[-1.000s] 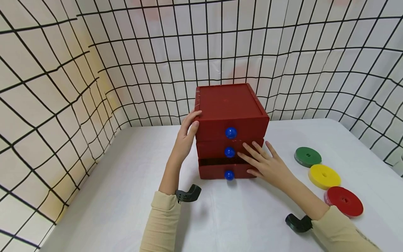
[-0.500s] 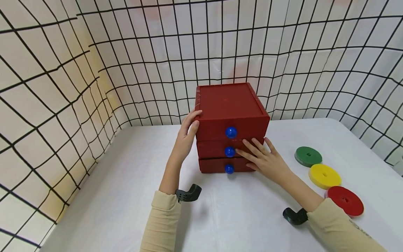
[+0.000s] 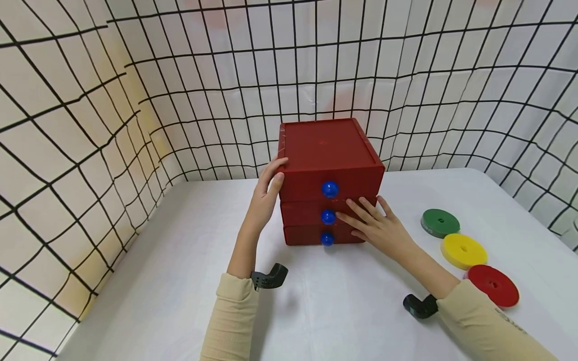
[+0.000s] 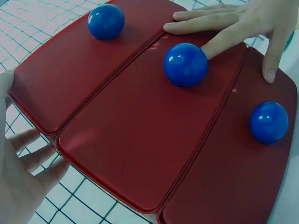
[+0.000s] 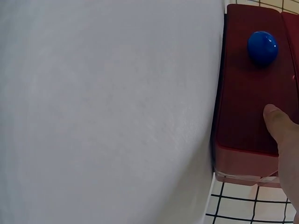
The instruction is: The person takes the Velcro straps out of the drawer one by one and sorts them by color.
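Note:
A red three-drawer chest [image 3: 329, 145] stands on the table, all of its drawers flush in front, each with a round blue knob [image 4: 186, 65]. My left hand [image 3: 264, 193] rests on its left side near the upper front corner, thumb at the front edge and the other fingers extended along the side. Spread over the right part of the front, my right hand [image 3: 381, 228] touches the middle drawer [image 4: 126, 144] with its fingers, one fingertip beside that knob. In the right wrist view its thumb [image 5: 275, 119] presses the bottom drawer [image 5: 243, 107].
Three round discs lie on the table to the right: green [image 3: 440, 223], yellow [image 3: 463, 251] and red [image 3: 493, 286], the red one close by the right sleeve [image 3: 483, 321]. Black grid netting [image 3: 316, 65] over white sheeting surrounds the back and sides of the white table [image 3: 180, 281].
The bottom drawer, partly pulled out a second ago, has slid back into the chest under my right hand, which moved slightly forward with it. My left hand has stayed on the chest's side.

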The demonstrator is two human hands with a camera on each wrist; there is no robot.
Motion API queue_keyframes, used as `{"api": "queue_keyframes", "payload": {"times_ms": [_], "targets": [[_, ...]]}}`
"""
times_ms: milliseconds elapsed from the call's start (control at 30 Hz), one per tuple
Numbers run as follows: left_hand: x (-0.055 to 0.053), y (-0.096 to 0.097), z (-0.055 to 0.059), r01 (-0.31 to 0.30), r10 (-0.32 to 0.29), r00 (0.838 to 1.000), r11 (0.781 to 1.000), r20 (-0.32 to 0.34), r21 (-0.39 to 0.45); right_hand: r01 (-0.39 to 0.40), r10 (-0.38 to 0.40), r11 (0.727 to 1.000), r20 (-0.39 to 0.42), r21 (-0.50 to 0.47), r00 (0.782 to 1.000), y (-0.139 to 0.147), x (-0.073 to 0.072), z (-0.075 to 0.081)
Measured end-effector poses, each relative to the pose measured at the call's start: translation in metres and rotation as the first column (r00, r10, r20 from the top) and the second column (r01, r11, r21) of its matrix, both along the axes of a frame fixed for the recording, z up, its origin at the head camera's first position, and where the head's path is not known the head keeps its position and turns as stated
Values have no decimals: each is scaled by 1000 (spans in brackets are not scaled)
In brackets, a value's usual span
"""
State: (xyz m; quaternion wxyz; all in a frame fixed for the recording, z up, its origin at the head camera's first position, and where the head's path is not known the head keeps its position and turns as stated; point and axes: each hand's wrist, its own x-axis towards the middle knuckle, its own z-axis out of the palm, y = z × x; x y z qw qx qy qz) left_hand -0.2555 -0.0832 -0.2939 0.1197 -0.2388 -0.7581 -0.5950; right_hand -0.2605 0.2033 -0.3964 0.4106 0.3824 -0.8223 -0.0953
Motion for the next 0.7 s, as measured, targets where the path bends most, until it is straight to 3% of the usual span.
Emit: {"api": "queue_keyframes", "payload": {"times_ms": [133, 367, 533, 700], "targets": [[0, 0, 0, 0, 0, 1000, 1000, -4, 8, 9, -9, 1000, 13, 2, 1000, 0, 0, 0], [-2, 3, -1, -16, 17, 1000, 1000, 5, -14, 9, -6, 1000, 129, -22, 992, 2, 10, 5], [-4, 1, -1, -30, 30, 999, 998, -21, -47, -47, 68, 989, 140, -144, 988, 2, 17, 12], [-13, -9, -15, -64, 57, 996, 992, -65, -109, -87, 134, 944, 131, -319, 982, 6, 26, 22]]}}
